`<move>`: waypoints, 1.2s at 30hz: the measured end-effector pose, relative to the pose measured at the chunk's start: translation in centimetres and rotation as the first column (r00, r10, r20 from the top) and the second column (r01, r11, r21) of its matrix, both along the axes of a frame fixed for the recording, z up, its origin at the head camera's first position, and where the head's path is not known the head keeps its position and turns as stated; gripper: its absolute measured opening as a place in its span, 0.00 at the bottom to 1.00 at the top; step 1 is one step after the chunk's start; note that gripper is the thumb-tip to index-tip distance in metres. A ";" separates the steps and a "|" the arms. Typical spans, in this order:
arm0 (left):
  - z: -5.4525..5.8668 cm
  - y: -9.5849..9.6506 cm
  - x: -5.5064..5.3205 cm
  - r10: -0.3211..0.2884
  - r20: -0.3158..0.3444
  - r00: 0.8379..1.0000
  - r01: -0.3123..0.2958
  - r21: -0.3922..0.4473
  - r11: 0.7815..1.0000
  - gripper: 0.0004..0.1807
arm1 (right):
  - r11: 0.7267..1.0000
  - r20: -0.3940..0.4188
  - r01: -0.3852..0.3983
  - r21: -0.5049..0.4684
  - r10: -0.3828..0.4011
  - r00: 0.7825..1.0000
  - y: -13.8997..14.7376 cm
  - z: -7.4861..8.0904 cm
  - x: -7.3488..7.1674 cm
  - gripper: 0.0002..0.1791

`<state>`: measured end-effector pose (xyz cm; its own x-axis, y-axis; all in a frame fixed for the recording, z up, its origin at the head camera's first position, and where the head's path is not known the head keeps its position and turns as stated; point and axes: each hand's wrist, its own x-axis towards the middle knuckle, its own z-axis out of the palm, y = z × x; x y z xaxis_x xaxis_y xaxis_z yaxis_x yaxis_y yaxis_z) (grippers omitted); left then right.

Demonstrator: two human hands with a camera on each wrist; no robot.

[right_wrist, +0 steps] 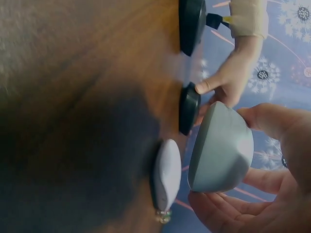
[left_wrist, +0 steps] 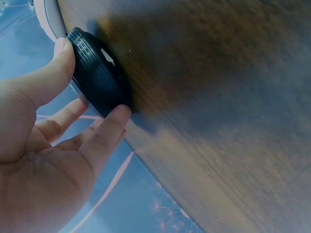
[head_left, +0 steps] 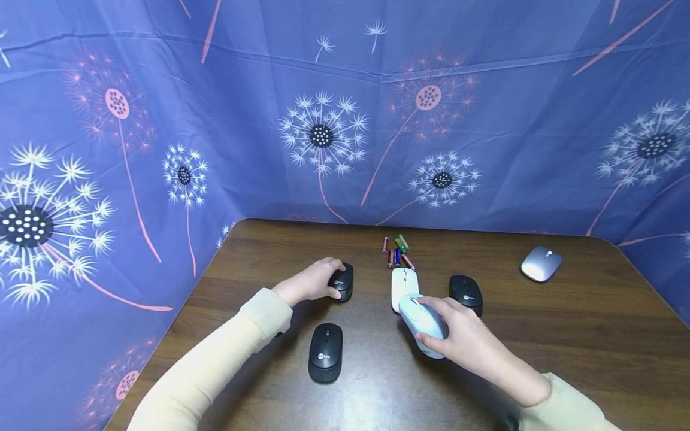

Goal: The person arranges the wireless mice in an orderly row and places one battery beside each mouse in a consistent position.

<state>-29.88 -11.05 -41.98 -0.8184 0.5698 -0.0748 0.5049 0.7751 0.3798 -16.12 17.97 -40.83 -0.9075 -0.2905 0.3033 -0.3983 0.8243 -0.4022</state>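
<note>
My left hand (head_left: 314, 281) grips a black mouse (head_left: 345, 277) by its sides on the table. In the left wrist view, the thumb is at one side of this mouse (left_wrist: 95, 73) and fingertips touch the other. A pale blue mouse (head_left: 422, 323) is held in my right hand (head_left: 468, 330), thumb on one side and fingers on the other. From the right wrist, the pale blue mouse (right_wrist: 223, 150) appears raised off the tabletop. Just behind it lies a white mouse (head_left: 403, 282), partly covered by it in the head view.
Another black mouse (head_left: 326, 352) lies nearer the front, and one more black mouse (head_left: 466, 293) sits right of the white one. A silver mouse (head_left: 541, 264) is at the far right. Several small batteries (head_left: 397, 258) cluster behind the white mouse. A patterned blue cloth (head_left: 242, 120) hangs behind the wooden table (head_left: 582, 335).
</note>
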 end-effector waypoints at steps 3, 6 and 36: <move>0.0 0.0 0.0 0.003 0.005 1.000 -0.003 0.002 1.000 0.31 | 1.000 0.016 -0.007 0.001 0.007 1.000 -0.2 -0.5 0.2 0.31; -0.1 0.1 -0.1 0.009 0.010 1.000 -0.009 0.001 1.000 0.31 | 1.000 0.034 -0.011 0.008 0.011 0.999 -0.4 -0.9 0.5 0.31; -0.1 0.1 -0.1 0.015 0.018 1.000 -0.015 -0.024 1.000 0.31 | 0.996 0.183 -0.019 0.083 0.004 0.983 -1.9 -3.0 1.1 0.33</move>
